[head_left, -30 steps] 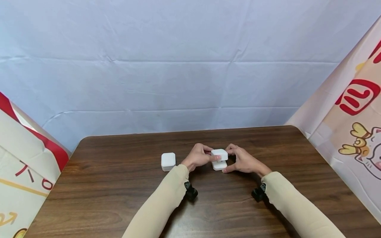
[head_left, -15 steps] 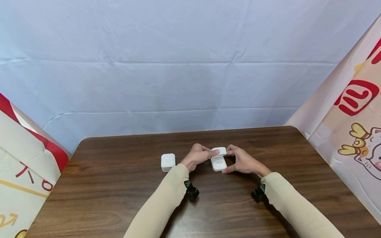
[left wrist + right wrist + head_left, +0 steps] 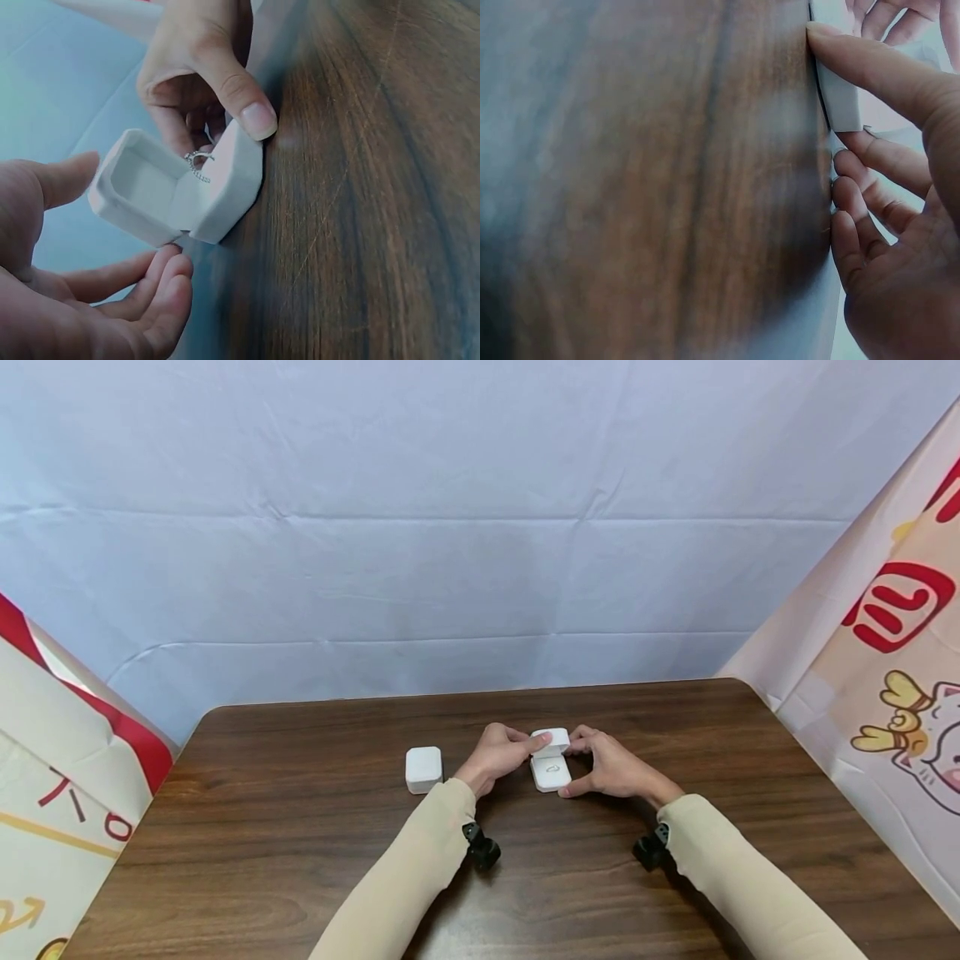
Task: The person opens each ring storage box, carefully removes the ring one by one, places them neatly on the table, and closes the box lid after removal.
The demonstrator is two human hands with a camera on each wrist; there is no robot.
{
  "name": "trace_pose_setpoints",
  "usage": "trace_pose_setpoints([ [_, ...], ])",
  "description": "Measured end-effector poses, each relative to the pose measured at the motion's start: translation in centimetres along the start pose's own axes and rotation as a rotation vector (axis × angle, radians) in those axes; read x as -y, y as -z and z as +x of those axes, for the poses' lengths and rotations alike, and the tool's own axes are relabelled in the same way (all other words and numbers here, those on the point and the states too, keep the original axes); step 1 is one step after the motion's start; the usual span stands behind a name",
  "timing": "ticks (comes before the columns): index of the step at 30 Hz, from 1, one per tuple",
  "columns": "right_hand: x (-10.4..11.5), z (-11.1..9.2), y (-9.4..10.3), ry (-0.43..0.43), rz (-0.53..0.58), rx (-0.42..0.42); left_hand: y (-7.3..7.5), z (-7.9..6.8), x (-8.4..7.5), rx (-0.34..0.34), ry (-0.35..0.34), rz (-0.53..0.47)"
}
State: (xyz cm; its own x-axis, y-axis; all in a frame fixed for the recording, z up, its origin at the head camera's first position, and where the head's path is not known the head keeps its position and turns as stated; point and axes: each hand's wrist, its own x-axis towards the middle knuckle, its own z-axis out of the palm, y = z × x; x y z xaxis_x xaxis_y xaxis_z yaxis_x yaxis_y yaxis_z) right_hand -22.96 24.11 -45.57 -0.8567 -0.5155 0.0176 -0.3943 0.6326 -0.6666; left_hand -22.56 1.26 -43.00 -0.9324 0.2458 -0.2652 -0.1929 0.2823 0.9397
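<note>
A white ring box (image 3: 550, 784) stands on the table with its lid raised, and a silver ring (image 3: 199, 166) sits upright in its insert. My left hand (image 3: 498, 757) holds the lid (image 3: 139, 184) at its left side, the thumb at the rim and the fingers behind, near the hinge. From the right, my right hand (image 3: 617, 767) grips the base, its thumb on the front corner and its other fingers toward the back. In the right wrist view only part of the box (image 3: 841, 97) shows beside the thumb.
A second white box (image 3: 424, 768), closed, lies on the brown wooden table (image 3: 300, 860) left of the left hand. Pale cloth (image 3: 480, 527) hangs behind the table. Printed cloths flank both sides. Each wrist bears a small black camera (image 3: 482, 847).
The lid has swung up and back from partly raised to upright, bringing the ring into sight. My left thumb moved slightly up with it. The right hand stayed nearly still.
</note>
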Motion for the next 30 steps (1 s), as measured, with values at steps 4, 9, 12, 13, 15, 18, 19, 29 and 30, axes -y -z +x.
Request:
trace_pose_setpoints([
  [4, 0.0, 0.0, 0.0, -0.015, 0.001, 0.004, 0.1, -0.5, -0.1, -0.034, -0.05, 0.037],
  [9, 0.1, 0.0, 0.0, -0.021, 0.011, 0.005, 0.4, -1.4, -0.1, -0.076, -0.127, 0.092],
  [12, 0.0, 0.0, 0.0, -0.018, 0.015, 0.006, 0.6, -1.9, 0.0, -0.112, -0.203, 0.145],
  [13, 0.0, 0.0, 0.0, -0.017, 0.017, 0.006, 0.7, -2.0, 0.1, -0.124, -0.229, 0.159],
  [15, 0.0, 0.0, 0.0, -0.015, 0.022, 0.006, 0.7, -2.2, 0.4, -0.144, -0.283, 0.189],
  [18, -0.1, 0.0, 0.0, -0.014, 0.021, 0.005, 0.5, -2.4, 0.8, -0.157, -0.336, 0.222],
  [19, -0.1, 0.0, 0.0, -0.016, 0.02, 0.004, 0.3, -2.4, 0.9, -0.157, -0.346, 0.231],
  [29, 0.0, 0.0, -0.1, -0.033, 0.008, 0.001, -1.5, -2.5, 1.4, -0.125, -0.357, 0.294],
  [30, 0.0, 0.0, -0.1, -0.032, 0.009, 0.0, -1.6, -2.5, 1.4, -0.13, -0.354, 0.3],
])
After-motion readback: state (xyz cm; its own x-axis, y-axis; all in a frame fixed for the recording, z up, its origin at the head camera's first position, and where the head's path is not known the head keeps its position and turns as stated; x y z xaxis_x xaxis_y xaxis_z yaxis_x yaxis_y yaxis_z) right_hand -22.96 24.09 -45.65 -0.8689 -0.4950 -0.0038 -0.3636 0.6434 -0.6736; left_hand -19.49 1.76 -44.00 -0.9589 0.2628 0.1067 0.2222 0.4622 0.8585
